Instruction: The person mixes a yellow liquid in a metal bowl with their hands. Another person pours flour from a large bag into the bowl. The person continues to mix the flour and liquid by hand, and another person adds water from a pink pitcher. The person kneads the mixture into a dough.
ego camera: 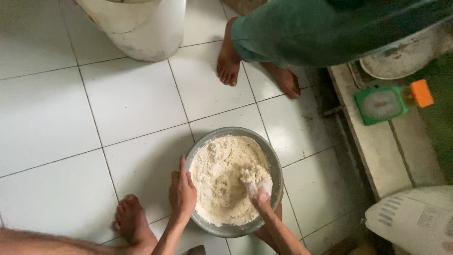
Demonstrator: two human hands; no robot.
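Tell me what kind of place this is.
Probably a home or small food-prep kitchen: a metal bowl of flour mix on a white tiled floor, a green kitchen scale, a sack.

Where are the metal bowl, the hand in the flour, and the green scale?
metal bowl (pixel 276 163): head view, on its bare right rim.
right hand (pixel 260 191): head view, on its flour-coated fingers in the flour.
green kitchen scale (pixel 380 105): head view, on its round dial face.
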